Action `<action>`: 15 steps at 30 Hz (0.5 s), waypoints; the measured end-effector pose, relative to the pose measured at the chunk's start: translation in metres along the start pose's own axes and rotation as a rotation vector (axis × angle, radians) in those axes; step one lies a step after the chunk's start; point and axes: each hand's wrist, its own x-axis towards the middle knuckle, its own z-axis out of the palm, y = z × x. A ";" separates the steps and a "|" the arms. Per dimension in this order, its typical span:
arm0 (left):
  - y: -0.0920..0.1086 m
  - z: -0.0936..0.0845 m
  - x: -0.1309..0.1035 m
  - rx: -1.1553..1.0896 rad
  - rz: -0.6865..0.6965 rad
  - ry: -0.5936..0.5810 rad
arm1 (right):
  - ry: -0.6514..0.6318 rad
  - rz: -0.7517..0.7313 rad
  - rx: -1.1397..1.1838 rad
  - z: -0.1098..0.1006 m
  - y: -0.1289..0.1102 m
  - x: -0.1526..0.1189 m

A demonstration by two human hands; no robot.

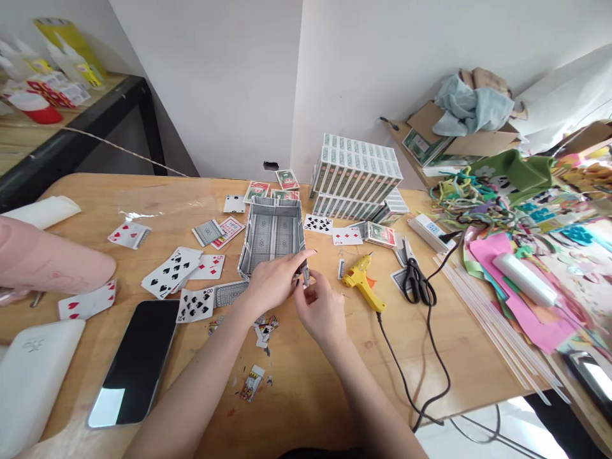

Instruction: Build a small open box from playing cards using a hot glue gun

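A shallow open box made of grey-backed playing cards (262, 237) stands on the table in front of me. My left hand (275, 282) is closed on its near right corner, thumb and fingers around the wall. Close beside it, my right hand (322, 309) pinches a small grey-patterned card piece (305, 275) against that same corner; whether the piece is joined to the box is hidden by my fingers. Cut card scraps (266, 330) and a trimmed card piece (252, 382) lie below my hands. To the right rest a yellow glue gun (364, 284) and black-handled scissors (415, 277).
Stacked card packs (356, 169) stand behind the box. Loose playing cards (172, 273) lie around it. Leftward are a black phone (136, 357), a white device (41, 382) and a pink bottle (52, 258). A power strip (430, 233), cords and clear glue sticks (497, 331) lie rightward.
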 end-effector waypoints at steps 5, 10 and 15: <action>0.000 0.000 -0.001 0.007 0.015 0.044 | 0.067 -0.031 -0.035 -0.032 0.021 -0.006; 0.010 -0.007 -0.004 -0.066 0.083 0.180 | 0.167 -0.033 -0.495 -0.061 0.064 -0.002; 0.022 -0.011 -0.006 0.095 0.050 0.283 | 0.074 0.084 -0.578 -0.059 0.093 0.006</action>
